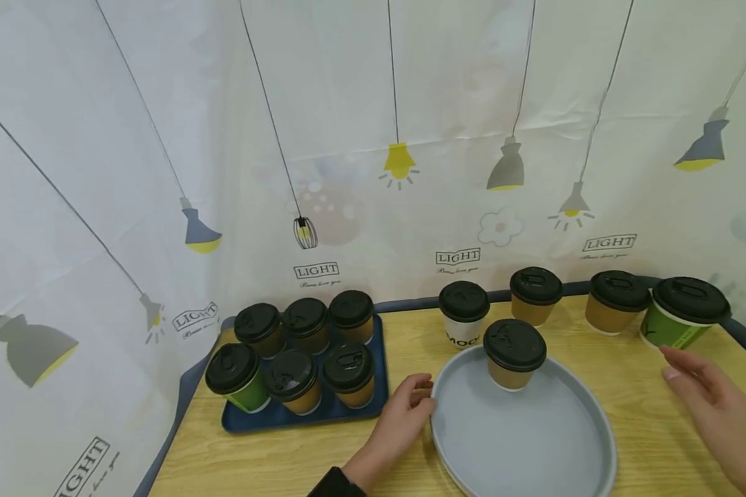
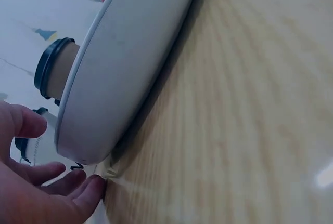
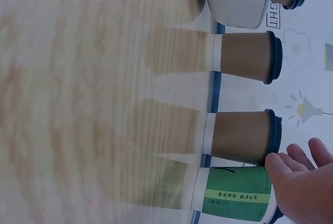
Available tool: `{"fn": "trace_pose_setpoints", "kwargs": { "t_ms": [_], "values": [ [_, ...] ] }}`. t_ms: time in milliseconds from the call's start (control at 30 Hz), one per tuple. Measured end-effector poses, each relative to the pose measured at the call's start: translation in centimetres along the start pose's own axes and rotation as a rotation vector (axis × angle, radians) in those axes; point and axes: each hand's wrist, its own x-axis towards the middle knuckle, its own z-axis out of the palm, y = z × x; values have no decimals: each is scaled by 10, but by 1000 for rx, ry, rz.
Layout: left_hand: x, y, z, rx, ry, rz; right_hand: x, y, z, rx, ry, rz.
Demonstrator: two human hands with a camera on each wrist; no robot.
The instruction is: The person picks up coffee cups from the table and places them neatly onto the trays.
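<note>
A round grey tray (image 1: 522,449) lies on the wooden table with one brown black-lidded paper cup (image 1: 512,369) standing near its far rim. My left hand (image 1: 405,407) is at the tray's left edge, fingers loosely bent; in the left wrist view its thumb (image 2: 28,122) stands apart from the rim. Whether its fingertips touch the tray I cannot tell. My right hand (image 1: 715,407) reaches out at the right, holding nothing, fingers extended close to a green cup (image 1: 671,324) with a black lid. In the right wrist view the fingers overlap the green cup's (image 3: 234,195) lid end; contact is unclear.
Left on the table, a dark blue rectangular tray (image 1: 304,422) bears several lidded cups, one green. Behind the round tray stand a white cup (image 1: 460,330) and two brown cups, one (image 1: 531,310) left of the other (image 1: 609,316). A lamp-printed curtain (image 1: 348,83) hangs behind.
</note>
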Motion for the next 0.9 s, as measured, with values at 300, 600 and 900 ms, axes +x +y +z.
{"fn": "trace_pose_setpoints", "kwargs": {
  "t_ms": [300, 600, 900],
  "values": [
    [10, -4, 2, -141, -90, 52, 6, 2, 0, -18, 74, 100],
    [0, -5, 4, -230, -78, -10, 27, 20, -1, 63, 198, 158],
    [-2, -12, -1, -250, -128, 17, 67, 81, 7, 160, 389, 226]
  ]
}}
